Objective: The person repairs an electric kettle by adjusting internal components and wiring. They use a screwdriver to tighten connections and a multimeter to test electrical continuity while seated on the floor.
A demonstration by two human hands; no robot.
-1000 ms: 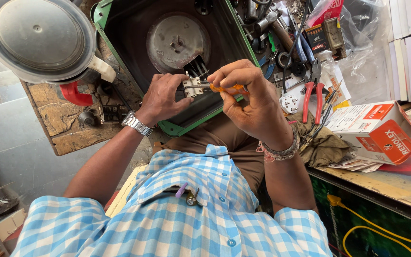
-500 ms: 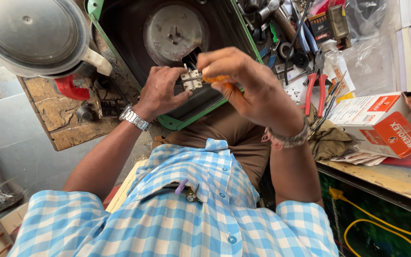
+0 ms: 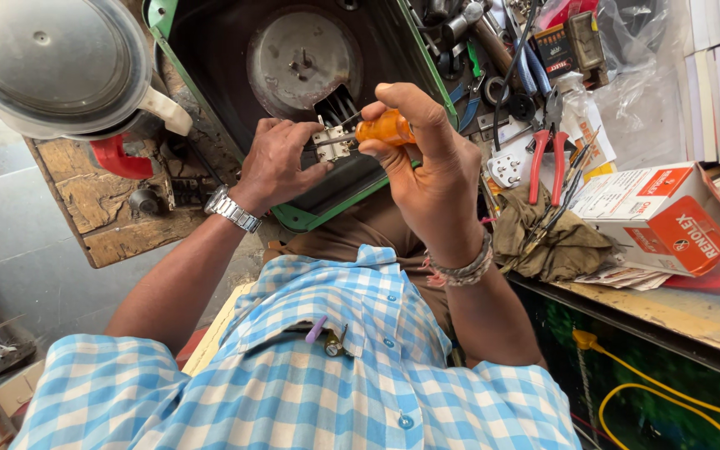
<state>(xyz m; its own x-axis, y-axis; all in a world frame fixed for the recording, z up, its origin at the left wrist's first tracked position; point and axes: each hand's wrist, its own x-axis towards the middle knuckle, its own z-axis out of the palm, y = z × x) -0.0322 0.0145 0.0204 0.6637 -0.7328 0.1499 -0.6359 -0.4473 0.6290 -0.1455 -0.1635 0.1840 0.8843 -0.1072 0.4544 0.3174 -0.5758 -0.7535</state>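
The person's left hand (image 3: pixel 281 162) pinches a small white switch block (image 3: pixel 332 143) between curled fingers, held just above the dark, green-rimmed appliance housing (image 3: pixel 210 50). The right hand (image 3: pixel 431 162) is wrapped shut around an orange-handled screwdriver (image 3: pixel 381 129) — its shaft points toward nine o'clock, tip meeting the block. At three o'clock from the hands lie red-handled pliers (image 3: pixel 537 162) and a crumpled olive cloth (image 3: pixel 552 237); at ten o'clock sits a round metal lid (image 3: pixel 47 58).
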